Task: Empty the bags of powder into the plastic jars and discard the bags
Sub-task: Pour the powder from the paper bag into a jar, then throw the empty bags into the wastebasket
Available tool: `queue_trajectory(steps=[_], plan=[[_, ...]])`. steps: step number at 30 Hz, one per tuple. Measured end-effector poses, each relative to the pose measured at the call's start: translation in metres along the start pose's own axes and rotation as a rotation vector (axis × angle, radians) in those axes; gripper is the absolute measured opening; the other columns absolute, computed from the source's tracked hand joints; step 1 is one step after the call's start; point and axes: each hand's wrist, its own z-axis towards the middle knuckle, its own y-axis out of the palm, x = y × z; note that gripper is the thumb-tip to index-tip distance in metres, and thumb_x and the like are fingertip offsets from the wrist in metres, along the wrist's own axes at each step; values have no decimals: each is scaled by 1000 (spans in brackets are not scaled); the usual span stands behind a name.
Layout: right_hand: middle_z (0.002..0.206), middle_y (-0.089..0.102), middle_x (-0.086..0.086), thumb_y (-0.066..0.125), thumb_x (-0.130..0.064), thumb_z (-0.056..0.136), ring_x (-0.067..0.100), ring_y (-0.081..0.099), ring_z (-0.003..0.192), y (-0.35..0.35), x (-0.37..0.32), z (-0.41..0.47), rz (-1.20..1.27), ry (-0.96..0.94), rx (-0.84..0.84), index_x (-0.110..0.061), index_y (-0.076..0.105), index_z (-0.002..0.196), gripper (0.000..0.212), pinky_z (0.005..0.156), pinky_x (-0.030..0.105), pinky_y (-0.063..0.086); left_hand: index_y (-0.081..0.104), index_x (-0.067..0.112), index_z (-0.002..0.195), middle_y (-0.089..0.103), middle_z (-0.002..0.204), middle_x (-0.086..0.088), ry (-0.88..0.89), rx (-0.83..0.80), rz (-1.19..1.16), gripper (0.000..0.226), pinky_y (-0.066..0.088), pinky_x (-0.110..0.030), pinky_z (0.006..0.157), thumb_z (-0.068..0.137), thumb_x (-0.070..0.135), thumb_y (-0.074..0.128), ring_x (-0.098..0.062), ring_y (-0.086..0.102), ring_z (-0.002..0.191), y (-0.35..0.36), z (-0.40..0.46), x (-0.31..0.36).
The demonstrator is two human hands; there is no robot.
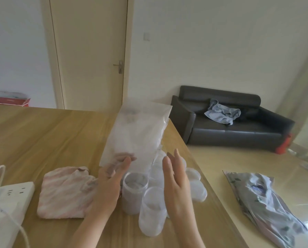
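Observation:
A clear plastic bag [137, 133] with white powder stands tilted above the jars, blurred by motion. My left hand [110, 183] pinches its lower left corner between thumb and fingers. My right hand [176, 178] is flat with fingers apart, just right of the bag, holding nothing. Below the bag stand open clear plastic jars: one [133, 190] between my hands and another [151, 210] nearer me. A third jar [156, 169] is partly hidden behind my right hand. Round lids [198, 187] lie to the right of the jars.
The wooden table [42, 140] ends close to the right of the lids. A folded pink striped cloth [65, 192] lies left of my left hand. A white power strip [8, 196] with cable sits at the left edge. Patterned fabric [262, 208] lies on the floor; a dark sofa [230, 122] stands behind.

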Motion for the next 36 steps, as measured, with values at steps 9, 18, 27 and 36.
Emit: queue_trajectory(steps=[9,18,27,36], plan=[[118,56,-31,56,-36,96,-20,53,106,-5,-1,0,58,84,-177,-26,38,148,56,84,2,44,76,27,103,76,102,-1,44,6,57,27,55,-22,62,88,47,67,-23,64,77,0,-3,5],[126,65,-4,59,-21,97,4,59,116,-5,-2,-3,-32,79,-157,-15,52,138,42,97,19,49,77,18,104,75,109,-3,59,30,54,38,54,-23,93,86,51,71,-20,68,110,-2,0,0],[117,67,-14,57,-21,97,-4,60,109,-16,-7,-2,-49,79,-68,-24,58,130,33,99,23,49,80,29,89,76,89,8,71,208,47,21,50,-42,94,81,47,73,-10,70,94,22,11,33],[105,72,-7,46,-41,99,5,66,103,-47,-21,-21,129,-37,10,-26,66,109,27,93,29,51,79,35,86,78,96,8,123,50,77,26,53,-17,84,95,14,65,-8,71,99,101,-13,78]])
